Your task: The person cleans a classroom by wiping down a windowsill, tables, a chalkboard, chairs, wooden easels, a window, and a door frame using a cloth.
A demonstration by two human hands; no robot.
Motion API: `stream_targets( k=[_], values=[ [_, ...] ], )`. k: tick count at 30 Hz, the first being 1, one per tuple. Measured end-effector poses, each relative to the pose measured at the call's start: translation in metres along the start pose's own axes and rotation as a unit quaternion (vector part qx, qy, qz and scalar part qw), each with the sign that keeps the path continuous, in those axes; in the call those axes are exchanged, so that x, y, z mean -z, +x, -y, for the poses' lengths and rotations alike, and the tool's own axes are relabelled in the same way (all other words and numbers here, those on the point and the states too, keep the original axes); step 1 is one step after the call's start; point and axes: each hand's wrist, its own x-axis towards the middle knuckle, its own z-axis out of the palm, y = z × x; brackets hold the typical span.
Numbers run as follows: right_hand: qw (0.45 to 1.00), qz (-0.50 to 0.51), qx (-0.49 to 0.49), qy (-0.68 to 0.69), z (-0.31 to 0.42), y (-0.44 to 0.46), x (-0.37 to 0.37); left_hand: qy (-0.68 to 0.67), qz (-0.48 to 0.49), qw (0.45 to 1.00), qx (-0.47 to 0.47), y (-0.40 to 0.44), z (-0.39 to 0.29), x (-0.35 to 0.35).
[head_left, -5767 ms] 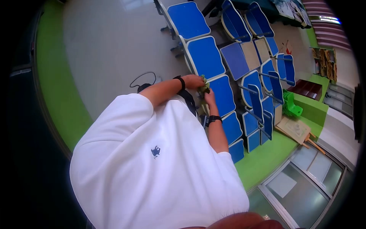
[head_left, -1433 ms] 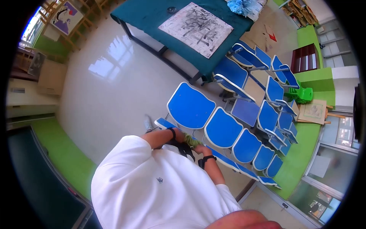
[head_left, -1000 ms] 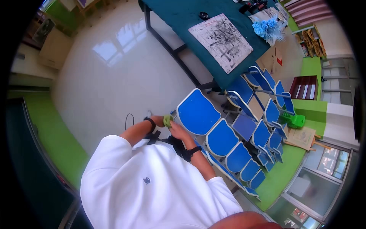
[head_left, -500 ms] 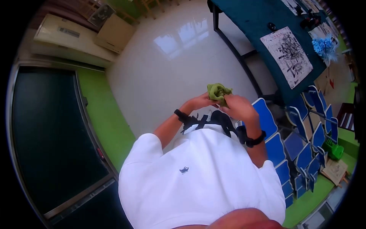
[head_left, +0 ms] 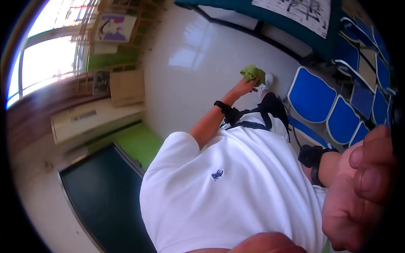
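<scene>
My left hand (head_left: pixel 245 87) is closed on a crumpled green cloth (head_left: pixel 252 73), held out at arm's length above the pale floor. A white shoe (head_left: pixel 269 80) shows just beyond the cloth. My right hand (head_left: pixel 358 189) is raised close to the camera at the right edge, apart from the cloth. Its fingers are curled towards the palm, with nothing visible in them; part of the hand fades into the dark border. Each wrist has a black band.
Blue chairs (head_left: pixel 312 95) stand in rows at the right. A table with a dark green cover (head_left: pixel 270 17) bears an ink-marked sheet (head_left: pixel 297 12). At the left are a wooden board (head_left: pixel 126 87), a pale cabinet (head_left: pixel 95 118), a dark green board (head_left: pixel 103 198) and a bright window.
The cloth was between both hands; now only my left hand holds it. My right hand has let go and come up near the camera. The view has turned towards the window side.
</scene>
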Motion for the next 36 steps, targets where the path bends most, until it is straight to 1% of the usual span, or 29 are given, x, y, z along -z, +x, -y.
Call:
stream_targets(
  k=[2,3,5,6,9,10,11,13,15,16,17,19,20,21,22,23,24,25,27,28,29,30,31,32,33,34,35,36],
  values=[
    [0.999,-0.031,-0.023,-0.022,-0.016,0.000,0.005,-0.002,0.011,1.000,0.021,0.026,-0.024,0.002],
    [0.998,-0.043,-0.039,-0.031,-0.026,0.005,0.008,0.009,0.040,0.999,0.033,0.043,-0.032,0.002],
    [0.996,-0.055,-0.058,-0.047,-0.042,0.017,0.016,0.013,0.071,0.994,0.083,0.081,-0.053,0.004],
    [0.995,-0.057,-0.063,-0.055,-0.047,0.024,0.020,0.015,0.080,0.994,0.080,0.101,-0.067,0.005],
    [0.992,-0.058,-0.079,-0.076,-0.058,0.037,0.029,0.033,0.032,0.998,-0.031,0.146,-0.078,-0.010],
    [0.991,-0.056,-0.083,-0.088,-0.061,0.040,0.029,0.020,0.007,0.996,-0.087,0.175,-0.067,-0.014],
    [0.989,-0.060,-0.088,-0.100,-0.065,0.042,0.033,0.089,0.013,0.971,-0.222,0.216,-0.054,-0.011],
    [0.985,-0.063,-0.121,-0.103,-0.079,0.051,0.037,0.167,0.047,0.967,-0.188,0.259,-0.048,-0.010],
    [0.982,-0.063,-0.143,-0.102,-0.096,0.063,0.038,0.190,-0.052,0.967,-0.164,0.238,-0.102,-0.011],
    [0.981,-0.059,-0.152,-0.104,-0.102,0.068,0.039,0.212,-0.102,0.947,-0.219,0.247,-0.107,-0.008],
    [0.979,-0.058,-0.167,-0.105,-0.111,0.073,0.039,0.200,-0.098,0.949,-0.223,0.264,-0.106,-0.001],
    [0.970,-0.059,-0.217,-0.094,-0.135,0.076,0.041,0.216,-0.189,0.888,-0.359,0.302,-0.105,0.010],
    [0.960,-0.056,-0.263,-0.079,-0.152,0.073,0.040,0.203,-0.200,0.889,-0.358,0.314,-0.106,0.018],
    [0.943,-0.042,-0.325,-0.060,-0.174,0.066,0.034,0.255,-0.212,0.873,-0.357,0.320,-0.109,0.027],
    [0.913,-0.019,-0.405,-0.036,-0.201,0.050,0.024,0.307,-0.224,0.853,-0.357,0.326,-0.115,0.037],
    [0.878,0.004,-0.478,-0.003,-0.235,0.029,0.007,0.383,-0.113,0.861,-0.315,0.325,-0.124,0.049],
    [0.834,0.047,-0.550,0.012,-0.267,0.006,-0.005,0.455,0.003,0.849,-0.268,0.330,-0.129,0.058],
    [0.780,0.086,-0.619,0.027,-0.297,-0.021,-0.019,0.570,0.229,0.757,-0.222,0.346,-0.133,0.063],
    [0.731,0.030,-0.675,0.097,-0.357,-0.085,-0.055,0.574,0.389,0.685,-0.226,0.343,-0.150,0.060],
    [0.742,0.010,-0.667,0.070,-0.379,-0.111,-0.075,0.558,0.394,0.697,-0.218,0.345,-0.161,0.054],
    [0.754,-0.012,-0.655,0.043,-0.401,-0.132,-0.088,0.513,0.367,0.740,-0.233,0.346,-0.171,0.050],
    [0.754,-0.007,-0.656,0.032,-0.425,-0.143,-0.100,0.425,0.371,0.793,-0.232,0.356,-0.176,0.048],
    [0.766,-0.054,-0.639,-0.046,-0.446,-0.151,-0.113,0.334,0.375,0.835,-0.226,0.362,-0.179,0.044],
    [0.770,-0.101,-0.618,-0.121,-0.463,-0.156,-0.116,0.330,0.377,0.834,-0.232,0.364,-0.187,0.044],
    [0.768,-0.101,-0.620,-0.125,-0.482,-0.160,-0.110,0.317,0.363,0.848,-0.220,0.363,-0.195,0.050],
    [0.754,-0.156,-0.631,-0.088,-0.504,-0.162,-0.106,0.307,0.352,0.860,-0.205,0.362,-0.203,0.060],
    [0.735,-0.216,-0.641,-0.047,-0.520,-0.165,-0.106,0.311,0.361,0.856,-0.200,0.361,-0.210,0.072],
    [0.730,-0.227,-0.643,-0.043,-0.532,-0.166,-0.102,0.323,0.389,0.841,-0.190,0.360,-0.218,0.087]
  ],
)
